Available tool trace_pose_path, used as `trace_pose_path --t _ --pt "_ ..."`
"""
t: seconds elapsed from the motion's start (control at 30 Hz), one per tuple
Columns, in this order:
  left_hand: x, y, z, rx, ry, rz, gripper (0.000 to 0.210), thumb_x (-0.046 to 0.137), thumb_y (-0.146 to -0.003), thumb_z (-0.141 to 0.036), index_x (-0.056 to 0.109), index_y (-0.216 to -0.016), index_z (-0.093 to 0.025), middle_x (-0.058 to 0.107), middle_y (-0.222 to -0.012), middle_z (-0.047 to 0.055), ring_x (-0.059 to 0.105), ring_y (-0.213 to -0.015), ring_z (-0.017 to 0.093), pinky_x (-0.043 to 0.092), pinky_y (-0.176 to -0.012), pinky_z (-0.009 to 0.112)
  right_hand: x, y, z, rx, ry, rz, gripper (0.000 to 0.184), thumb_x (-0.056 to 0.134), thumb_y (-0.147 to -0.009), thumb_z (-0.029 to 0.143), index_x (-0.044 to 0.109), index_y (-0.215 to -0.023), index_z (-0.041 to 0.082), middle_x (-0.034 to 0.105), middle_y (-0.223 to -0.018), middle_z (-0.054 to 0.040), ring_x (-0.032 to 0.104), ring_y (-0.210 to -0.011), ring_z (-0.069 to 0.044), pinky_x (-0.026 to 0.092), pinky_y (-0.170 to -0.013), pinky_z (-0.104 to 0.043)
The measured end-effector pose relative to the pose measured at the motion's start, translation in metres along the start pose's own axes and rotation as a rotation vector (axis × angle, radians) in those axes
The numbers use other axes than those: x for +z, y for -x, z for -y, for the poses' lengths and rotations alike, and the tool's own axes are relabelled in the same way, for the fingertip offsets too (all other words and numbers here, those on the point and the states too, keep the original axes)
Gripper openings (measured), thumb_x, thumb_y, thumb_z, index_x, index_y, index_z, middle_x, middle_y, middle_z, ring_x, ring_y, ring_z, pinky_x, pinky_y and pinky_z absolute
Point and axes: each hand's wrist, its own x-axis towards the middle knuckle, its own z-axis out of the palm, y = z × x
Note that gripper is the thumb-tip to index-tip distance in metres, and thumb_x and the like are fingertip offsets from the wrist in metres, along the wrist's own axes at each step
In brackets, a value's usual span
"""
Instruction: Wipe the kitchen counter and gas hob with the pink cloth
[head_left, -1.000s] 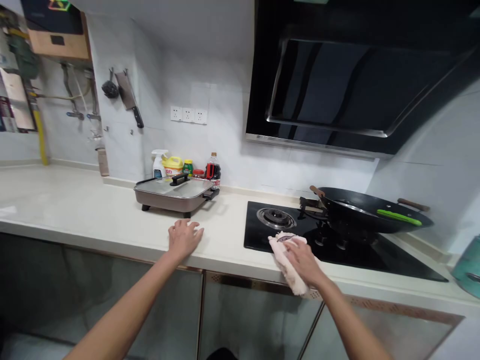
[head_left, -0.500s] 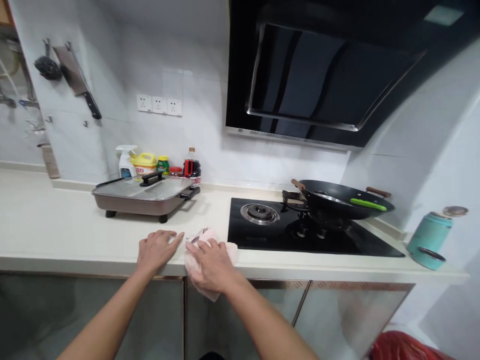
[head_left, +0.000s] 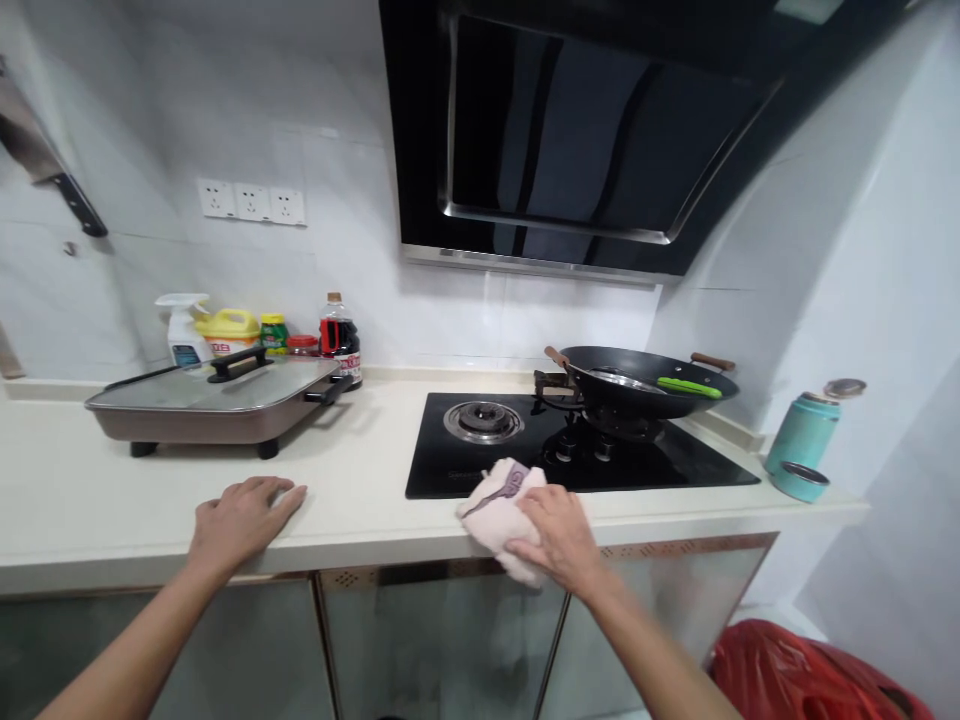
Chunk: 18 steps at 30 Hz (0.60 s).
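My right hand grips a pale pink cloth with a purple printed band. The cloth lies at the counter's front edge, partly hanging over it, and touches the front of the black gas hob. Resting on the white countertop, my left hand holds nothing, its thumb apart from the slightly bent fingers. Behind that hand stands a brown electric pan with a glass lid. On the hob's right burner sits a black wok with a green-handled utensil in it.
A spray bottle, a yellow jug, small jars and a dark sauce bottle line the wall. A turquoise flask and its cup stand at the right end. The range hood overhangs; a red bag lies below right.
My right hand has slid the cloth rightward along the counter edge to the front of the hob. My left hand still rests on the counter. The view has turned right.
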Motion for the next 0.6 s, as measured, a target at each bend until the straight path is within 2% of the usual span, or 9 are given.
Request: trace_pose_path --t 0.1,0.2,0.33,0.4,0.5,0.6 --pt "-0.004 0.000 -0.002 0.002 -0.005 0.023 0.057 0.037 -0.099 -0.062 0.072 -0.127 -0.027 0.063 -0.150 0.006 0.053 -0.137 0.033 0.033 -0.114 0.055 -0.010 0.037 -0.067 0.074 0.060 -0.052 0.053 0.058 -0.096 0.068 0.071 -0.122 0.023 0.068 -0.126 -0.0118 0.053 -0.113 -0.030 0.039 -0.093 -0.043" --pt "-0.010 0.001 -0.006 -0.021 -0.013 0.054 0.055 0.040 -0.099 -0.060 0.071 -0.128 -0.026 0.061 -0.152 0.008 0.052 -0.139 0.034 0.033 -0.114 0.057 -0.022 0.070 -0.131 0.182 0.144 -0.044 0.049 0.051 -0.100 0.063 0.072 -0.122 0.025 0.068 -0.127 -0.0113 0.056 -0.114 -0.030 0.041 -0.093 -0.043" --pt "-0.012 0.000 -0.008 -0.029 -0.033 0.076 0.058 0.037 -0.099 -0.061 0.070 -0.130 -0.026 0.060 -0.153 0.007 0.050 -0.140 0.034 0.033 -0.115 0.055 -0.046 0.108 -0.210 0.451 0.274 0.027 0.049 0.037 -0.104 0.054 0.073 -0.112 0.021 0.069 -0.124 -0.0126 0.061 -0.109 -0.029 0.044 -0.093 -0.043" --pt "-0.011 -0.001 -0.008 -0.032 -0.032 0.071 0.060 0.036 -0.098 -0.062 0.070 -0.130 -0.025 0.060 -0.153 0.006 0.050 -0.139 0.033 0.033 -0.114 0.055 -0.058 0.122 -0.241 0.609 0.316 0.053 0.048 0.036 -0.104 0.052 0.072 -0.112 0.021 0.069 -0.125 -0.0124 0.062 -0.111 -0.030 0.044 -0.094 -0.043" --pt "-0.009 -0.003 -0.009 -0.045 -0.019 0.061 0.060 0.037 -0.096 -0.063 0.071 -0.129 -0.026 0.061 -0.151 0.006 0.052 -0.137 0.034 0.033 -0.114 0.055 -0.068 0.130 -0.260 0.795 0.363 0.050 0.045 0.039 -0.101 0.050 0.071 -0.114 0.021 0.068 -0.129 -0.0135 0.059 -0.119 -0.032 0.044 -0.097 -0.045" --pt "-0.009 -0.004 -0.010 -0.061 -0.015 0.065 0.060 0.038 -0.096 -0.063 0.071 -0.132 -0.028 0.060 -0.153 0.007 0.052 -0.136 0.035 0.034 -0.114 0.057 -0.061 0.120 -0.236 0.856 0.395 0.004 0.046 0.039 -0.101 0.047 0.072 -0.111 0.018 0.068 -0.129 -0.0174 0.058 -0.120 -0.034 0.042 -0.099 -0.046"
